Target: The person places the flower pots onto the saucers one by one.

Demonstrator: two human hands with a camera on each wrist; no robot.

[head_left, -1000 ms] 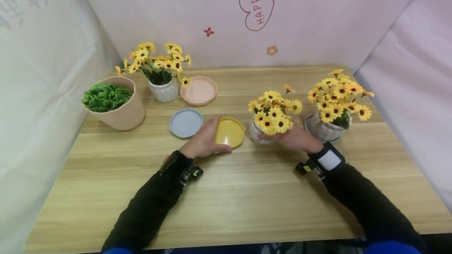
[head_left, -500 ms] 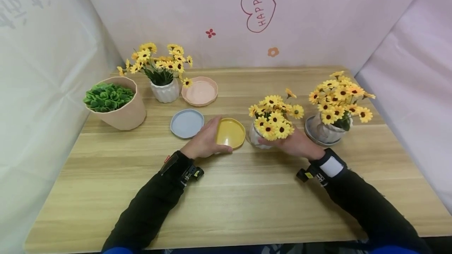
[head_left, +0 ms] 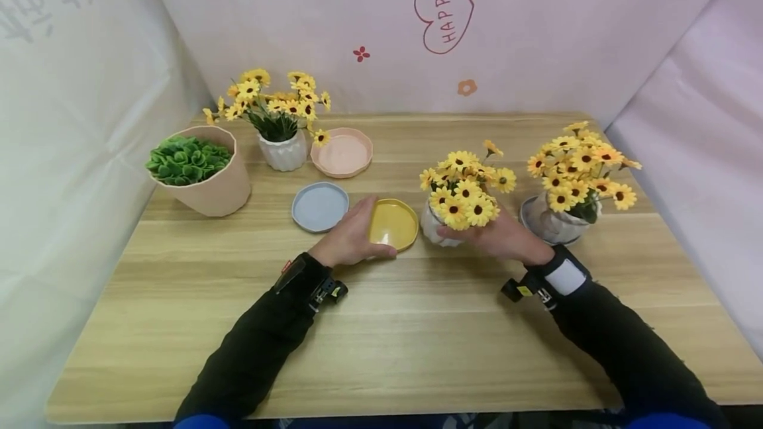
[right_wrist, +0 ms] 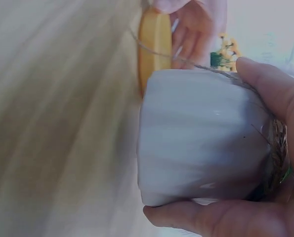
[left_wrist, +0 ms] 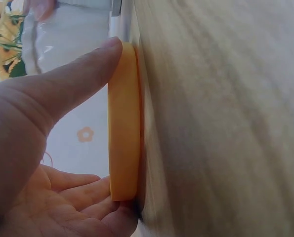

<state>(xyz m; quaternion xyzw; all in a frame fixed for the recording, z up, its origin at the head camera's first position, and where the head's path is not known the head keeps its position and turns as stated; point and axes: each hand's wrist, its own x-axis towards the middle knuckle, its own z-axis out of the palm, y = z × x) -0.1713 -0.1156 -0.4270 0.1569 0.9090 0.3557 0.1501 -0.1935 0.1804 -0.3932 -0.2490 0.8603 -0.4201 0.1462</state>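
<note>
Since 1 second ago almost nothing has shifted: both hands keep their places, and the flower pot sits a touch nearer the yellow saucer than before.

Left hand (head_left: 348, 238) holds the yellow saucer (head_left: 393, 224) by its near-left rim, thumb along the front edge and fingers curled round the side; in the left wrist view the thumb (left_wrist: 63, 89) lies over the saucer's rim while the fingers cup it from below. The saucer lies flat on the table (head_left: 417, 323).

Right hand (head_left: 503, 237) grips the white ribbed pot of yellow flowers (head_left: 461, 194), thumb and fingers wrapped round its body; the right wrist view shows the pot (right_wrist: 201, 138) clasped between thumb and fingers, just beside the saucer (right_wrist: 154, 44). Whether the pot rests on the table or is lifted cannot be told.

Farther back stand a grey-blue saucer (head_left: 320, 206), a pink saucer (head_left: 342, 151), a second flower pot (head_left: 280, 118), and a beige pot of green leaves (head_left: 199, 171). A third flower pot (head_left: 575, 181) stands on a grey saucer at the right.
</note>
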